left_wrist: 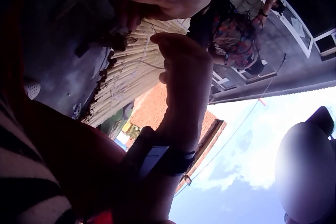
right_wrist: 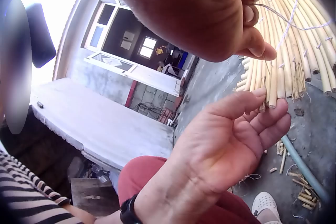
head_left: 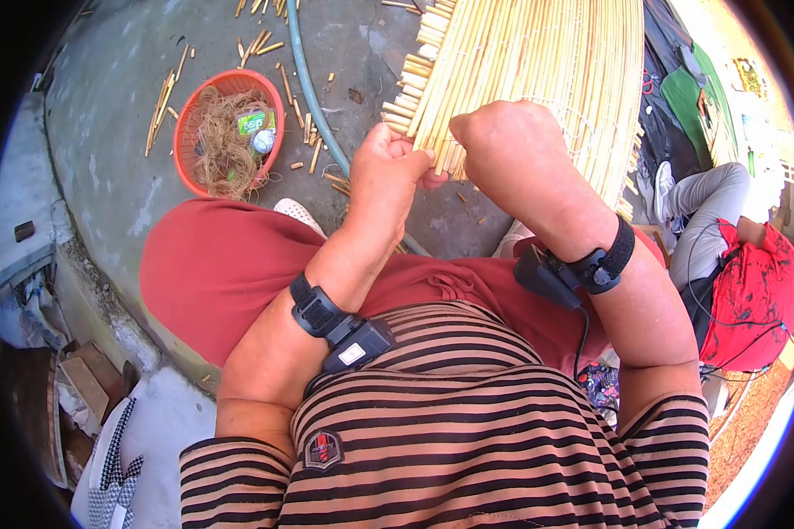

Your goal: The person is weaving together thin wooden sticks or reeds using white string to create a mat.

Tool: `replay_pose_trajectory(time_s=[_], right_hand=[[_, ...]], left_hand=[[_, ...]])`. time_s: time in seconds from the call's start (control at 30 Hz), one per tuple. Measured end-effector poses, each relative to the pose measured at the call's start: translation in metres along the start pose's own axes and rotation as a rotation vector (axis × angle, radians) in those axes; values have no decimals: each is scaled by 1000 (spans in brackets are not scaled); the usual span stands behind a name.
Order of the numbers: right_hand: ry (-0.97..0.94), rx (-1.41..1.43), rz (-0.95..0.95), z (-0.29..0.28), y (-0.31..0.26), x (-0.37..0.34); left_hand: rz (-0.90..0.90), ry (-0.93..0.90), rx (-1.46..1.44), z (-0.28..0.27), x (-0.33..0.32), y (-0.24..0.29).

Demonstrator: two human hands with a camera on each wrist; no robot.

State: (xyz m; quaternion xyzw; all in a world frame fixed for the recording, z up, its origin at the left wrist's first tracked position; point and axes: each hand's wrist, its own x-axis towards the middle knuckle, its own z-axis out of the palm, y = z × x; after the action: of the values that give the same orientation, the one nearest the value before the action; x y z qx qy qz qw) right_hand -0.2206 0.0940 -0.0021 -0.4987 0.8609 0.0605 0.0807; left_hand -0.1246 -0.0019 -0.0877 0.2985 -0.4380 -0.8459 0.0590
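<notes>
A mat of pale yellow reeds (head_left: 538, 62), bound with rows of thin string, spreads out in front of me in the head view. My left hand (head_left: 384, 181) pinches the cut reed ends at its near edge between thumb and fingers. The right wrist view has this left hand (right_wrist: 220, 140) palm up under the reed ends. My right hand (head_left: 516, 154) is curled just over the mat, right of the left one. From its fingers a thin string (right_wrist: 278, 17) runs to the reeds, in the right wrist view. White thread (right_wrist: 294, 8) crosses the reeds nearby.
An orange basket (head_left: 182, 145) with tangled twine stands on the concrete floor at left. A blue-green hose (head_left: 304, 79) runs past the mat, among scattered reed offcuts (head_left: 291, 97). Another person's leg (head_left: 715, 198) is at the right, beside red cloth (head_left: 754, 300).
</notes>
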Motion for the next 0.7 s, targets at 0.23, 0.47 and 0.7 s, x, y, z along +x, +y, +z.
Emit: replay_pose_trajectory(time_s=[0.23,0.47,0.7], right_hand=[[-65,-34,16,-4,-6,2],[-63,-16,-26,0,-6,4],[-46,-15,-18,3,-11,4]], left_hand=[[-6,1,-8,1,-1,2],[-13,8,-8,2,0,3],[-1,11,-13,1,1,0]])
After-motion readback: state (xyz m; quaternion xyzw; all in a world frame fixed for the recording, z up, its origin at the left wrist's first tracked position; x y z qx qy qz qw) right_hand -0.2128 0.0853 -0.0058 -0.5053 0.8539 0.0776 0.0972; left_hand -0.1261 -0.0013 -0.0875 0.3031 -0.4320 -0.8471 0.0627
